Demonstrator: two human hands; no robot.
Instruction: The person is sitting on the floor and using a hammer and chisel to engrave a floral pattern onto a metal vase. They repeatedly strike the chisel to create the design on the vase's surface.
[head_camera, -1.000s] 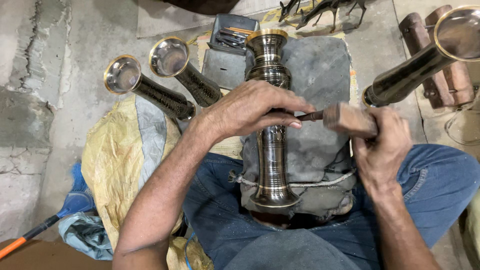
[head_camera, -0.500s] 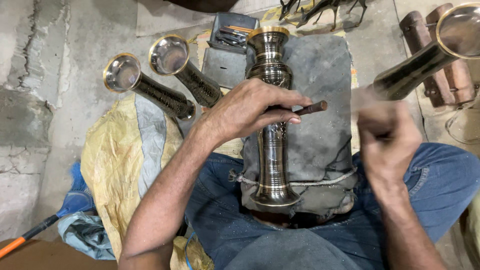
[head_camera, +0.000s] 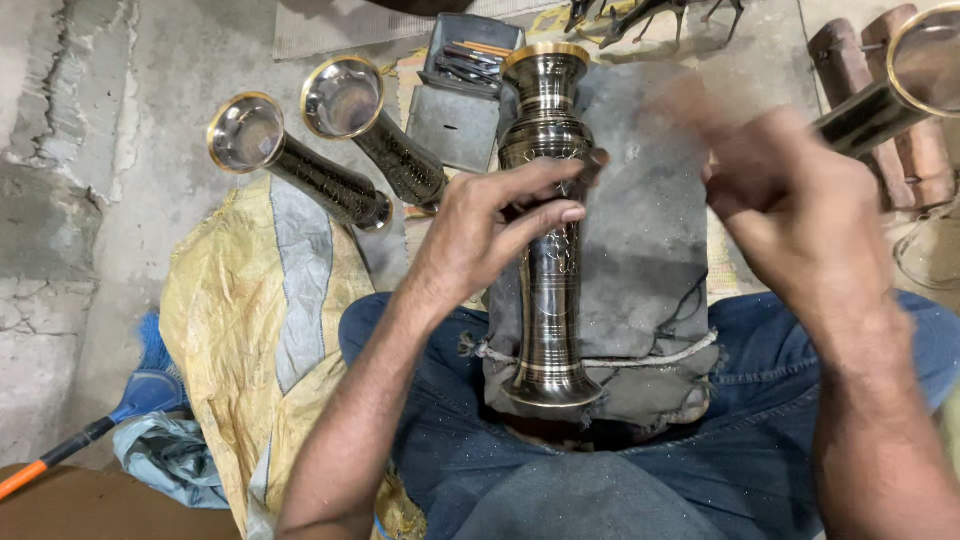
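Now your left hand (head_camera: 490, 235) curls its fingers (head_camera: 545, 215) against the dark brass vase (head_camera: 548, 250) lying on the grey pad (head_camera: 640, 250) across your lap; your right hand (head_camera: 790, 210) is blurred, grip unclear.

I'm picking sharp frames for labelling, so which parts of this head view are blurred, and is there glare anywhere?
Head view: the right hand is smeared by motion blur, so what it grips cannot be made out; the left hand and the dark metal vase under it are sharp; bright glints sit on the vase's gold rim and polished body; light is otherwise soft and even.
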